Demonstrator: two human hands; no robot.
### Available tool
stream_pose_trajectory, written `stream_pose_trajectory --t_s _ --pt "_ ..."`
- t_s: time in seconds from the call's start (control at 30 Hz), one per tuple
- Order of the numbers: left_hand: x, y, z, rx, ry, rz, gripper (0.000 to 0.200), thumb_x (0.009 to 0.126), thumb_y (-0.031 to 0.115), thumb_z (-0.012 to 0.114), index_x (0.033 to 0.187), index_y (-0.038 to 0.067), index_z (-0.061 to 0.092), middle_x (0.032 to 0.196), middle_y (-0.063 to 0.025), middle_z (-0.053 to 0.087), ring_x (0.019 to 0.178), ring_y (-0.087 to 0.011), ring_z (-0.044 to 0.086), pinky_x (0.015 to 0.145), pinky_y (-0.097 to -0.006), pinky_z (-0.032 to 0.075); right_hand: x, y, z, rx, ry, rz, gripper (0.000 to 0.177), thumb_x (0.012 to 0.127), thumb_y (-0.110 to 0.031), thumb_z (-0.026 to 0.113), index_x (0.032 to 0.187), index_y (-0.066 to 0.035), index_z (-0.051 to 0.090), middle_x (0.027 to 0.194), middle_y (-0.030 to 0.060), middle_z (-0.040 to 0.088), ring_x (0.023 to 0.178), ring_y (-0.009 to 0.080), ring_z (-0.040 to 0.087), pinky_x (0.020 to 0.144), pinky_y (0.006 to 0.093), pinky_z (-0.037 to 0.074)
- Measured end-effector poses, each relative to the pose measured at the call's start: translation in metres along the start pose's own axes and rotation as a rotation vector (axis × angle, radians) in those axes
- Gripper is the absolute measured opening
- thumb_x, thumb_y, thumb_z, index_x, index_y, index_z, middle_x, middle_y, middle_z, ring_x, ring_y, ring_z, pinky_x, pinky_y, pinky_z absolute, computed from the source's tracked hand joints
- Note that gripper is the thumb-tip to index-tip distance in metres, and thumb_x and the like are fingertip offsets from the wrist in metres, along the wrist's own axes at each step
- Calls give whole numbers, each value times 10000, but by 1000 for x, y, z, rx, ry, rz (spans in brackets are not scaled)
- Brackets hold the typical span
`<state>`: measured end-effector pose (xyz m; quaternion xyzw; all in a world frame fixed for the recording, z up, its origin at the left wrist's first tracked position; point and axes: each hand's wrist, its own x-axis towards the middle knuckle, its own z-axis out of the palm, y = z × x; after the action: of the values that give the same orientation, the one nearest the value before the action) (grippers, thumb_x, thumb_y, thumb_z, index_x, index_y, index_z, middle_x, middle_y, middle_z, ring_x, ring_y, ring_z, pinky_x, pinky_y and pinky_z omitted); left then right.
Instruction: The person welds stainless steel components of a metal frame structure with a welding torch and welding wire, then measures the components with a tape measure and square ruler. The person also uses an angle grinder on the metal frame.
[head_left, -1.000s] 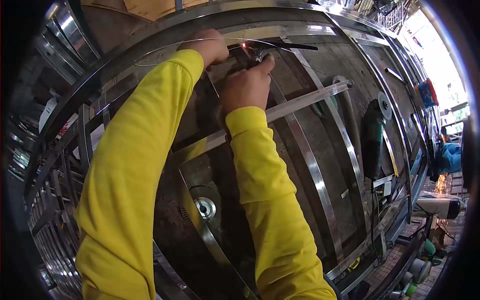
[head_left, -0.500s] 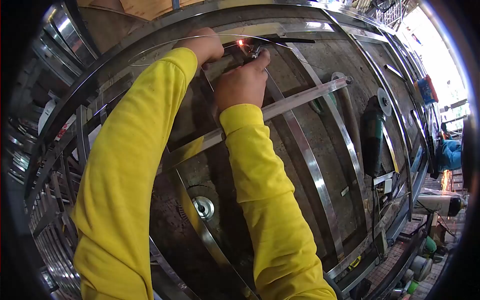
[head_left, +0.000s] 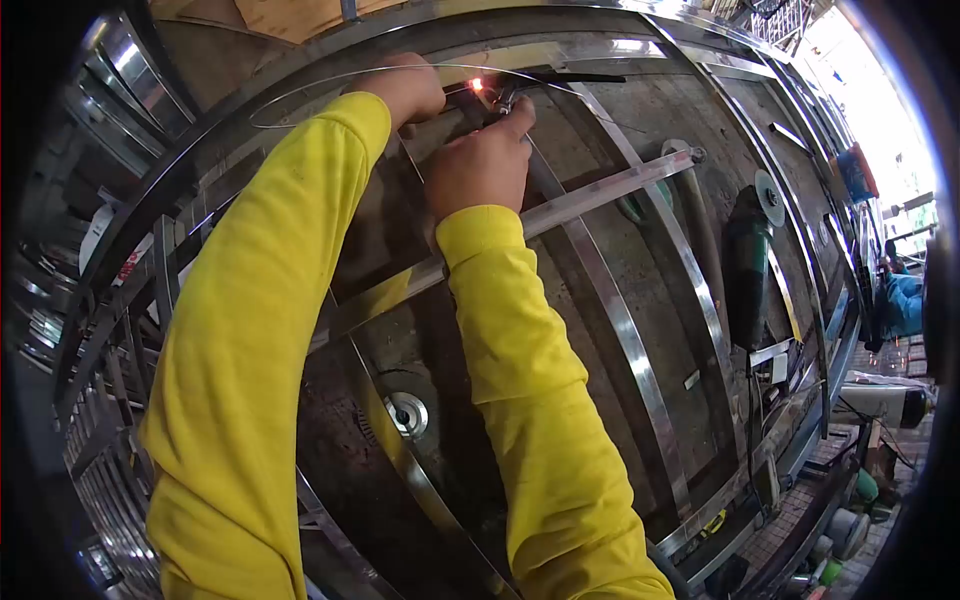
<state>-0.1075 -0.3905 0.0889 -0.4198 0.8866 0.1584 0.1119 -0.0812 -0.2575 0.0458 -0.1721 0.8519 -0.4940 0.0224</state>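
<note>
My left hand (head_left: 408, 92) is closed on a thin metal wire (head_left: 330, 84), which curves out to the left and over the hand. My right hand (head_left: 482, 165) is wrapped round a torch (head_left: 506, 100), mostly hidden by the fingers. A bright orange-red glow (head_left: 476, 85) shows between the hands, at a joint of the shiny metal frame (head_left: 625, 190). A black rod or hose (head_left: 580, 77) extends right from near the torch. Both forearms, in yellow sleeves, reach across the frame's bars.
An angle grinder (head_left: 748, 265) with a disc lies on the right. A round metal disc (head_left: 406, 413) lies below the bars. Metal bars (head_left: 120, 480) are stacked at left. A white cylinder (head_left: 880, 402) and a blue-clad person (head_left: 902, 305) are at far right.
The sparks at the far right are no longer visible. My hands have stayed almost in place, and the glow between them is slightly larger. The view has shifted a little.
</note>
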Motion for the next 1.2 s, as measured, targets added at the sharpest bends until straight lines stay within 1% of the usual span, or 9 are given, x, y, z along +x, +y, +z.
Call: stream_pose_trajectory --t_s 0.43,0.53,0.57,0.63,0.73,0.97,1.07,1.13,1.2 --pt "-6 0 -3 -48 12 24 438 867 97 445 1258 110 639 884 -126 747 720 -224 717 649 -355 533 -1 -3 -1 47 20 20 723 844 -77 565 1459 49 208 1164 375 558 1046 485 598 933 473 493" --pt "-4 0 -3 7 -3 44 441 872 87 435 1261 111 640 890 -130 743 713 -223 714 657 -359 536 3 -6 -5 30 -112 117 983 807 -186 773 1518 -44 110 1311 298 457 1118 477 585 951 494 493" --pt "-4 -1 -3 1 -5 32 437 873 87 434 1256 112 642 889 -128 742 715 -221 711 660 -359 533 13 18 9 -218 2 -260 836 823 -126 671 1482 7 174 1232 331 512 1073 476 595 934 485 495" --pt "-8 1 -4 -11 -7 9 429 875 86 433 1246 112 647 887 -123 740 720 -216 707 667 -360 527 15 20 10 -338 93 -467 707 843 -70 568 1450 56 226 1165 365 561 1036 475 605 920 475 498" --pt "-12 5 -6 -28 -9 -22 418 878 86 432 1231 114 653 883 -117 736 727 -209 700 676 -362 518 -1 -4 -1 41 16 44 721 859 -79 563 1464 47 193 1202 369 540 1060 475 603 931 474 499" --pt "-5 1 -5 11 -5 12 410 874 112 452 1230 129 656 882 -121 741 710 -207 703 669 -356 515 -3 -8 -4 33 -19 69 731 863 -84 562 1472 39 178 1207 379 526 1063 484 598 938 468 498" --pt "-7 2 -6 21 -11 2 405 884 112 445 1227 128 659 857 -117 741 724 -216 713 653 -352 520 0 -8 -5 34 -93 124 1016 809 -232 788 1520 -22 93 1300 319 451 1119 486 579 959 490 486" --pt "-4 3 -4 13 1 -16 405 888 105 445 1231 131 659 866 -117 744 717 -213 718 635 -346 522 24 38 21 -292 204 -567 797 843 -135 640 1477 6 178 1224 354 507 1073 489 593 937 486 495" --pt "2 3 -1 6 13 -34 406 893 98 445 1235 135 659 875 -118 747 710 -210 723 616 -340 525 25 40 21 -286 186 -560 788 844 -120 634 1474 6 178 1220 356 508 1067 485 598 935 482 498"
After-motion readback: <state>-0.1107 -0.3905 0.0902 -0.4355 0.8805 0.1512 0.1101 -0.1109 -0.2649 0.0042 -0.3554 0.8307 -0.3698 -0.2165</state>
